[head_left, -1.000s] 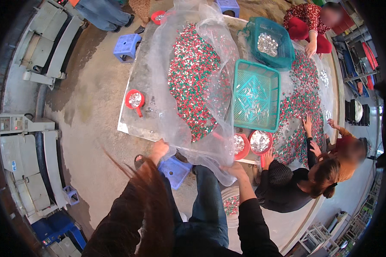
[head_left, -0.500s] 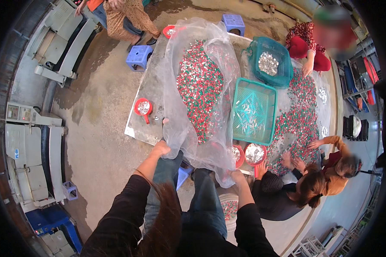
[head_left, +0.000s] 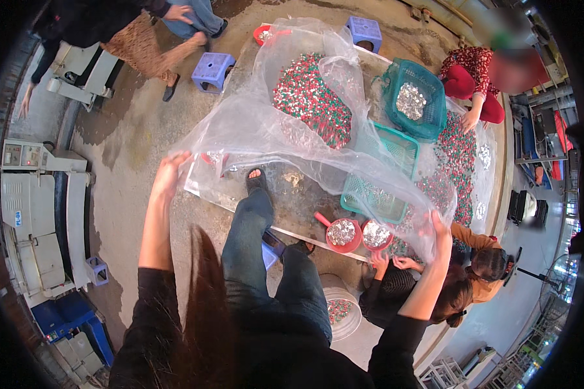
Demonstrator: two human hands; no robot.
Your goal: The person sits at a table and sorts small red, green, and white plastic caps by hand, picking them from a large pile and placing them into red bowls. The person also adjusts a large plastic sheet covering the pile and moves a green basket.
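While both hands pinch its near edge, the left hand (head_left: 169, 174) and right hand (head_left: 440, 228) hold a clear plastic sheet (head_left: 266, 129) stretched wide above a low table (head_left: 292, 194), red, green and silver bits heaped at the sheet's far end. Even tension between the two corners looks key to keeping the load from spilling. Under the sheet's right corner sit two red bowls (head_left: 342, 235) of silver pieces; beyond it, a teal crate (head_left: 379, 175) and a teal basket (head_left: 414, 104) of silver pieces.
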